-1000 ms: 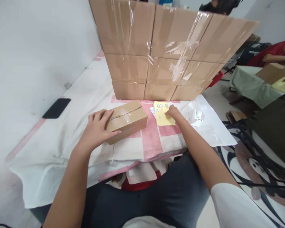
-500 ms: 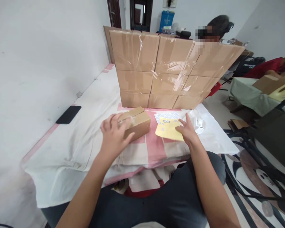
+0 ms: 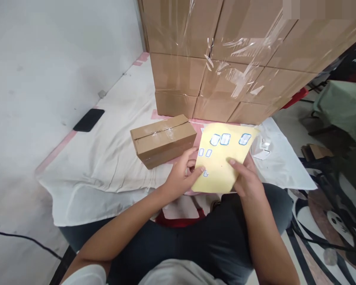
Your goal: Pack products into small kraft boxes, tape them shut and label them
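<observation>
A yellow sheet (image 3: 221,164) with several small blue-edged stickers on its face is raised in front of me, over the table's near edge. My right hand (image 3: 249,176) grips its right side, thumb across the front and fingers behind. At the left edge, my left hand (image 3: 184,174) pinches the sheet between thumb and fingers. Left of the sheet lies a closed brown cardboard box (image 3: 166,140), with clear tape over its top seam; neither hand touches it.
A tall stack of taped cardboard boxes (image 3: 178,75) stands at the table's back. A black phone (image 3: 89,120) lies by the left wall. Crumpled clear plastic and white scraps (image 3: 261,152) lie to the right on the white cloth (image 3: 106,166).
My left hand has left the cardboard box and taken the sheet's left edge. The right hand has lifted the yellow sheet off the table toward me. My view has tilted down.
</observation>
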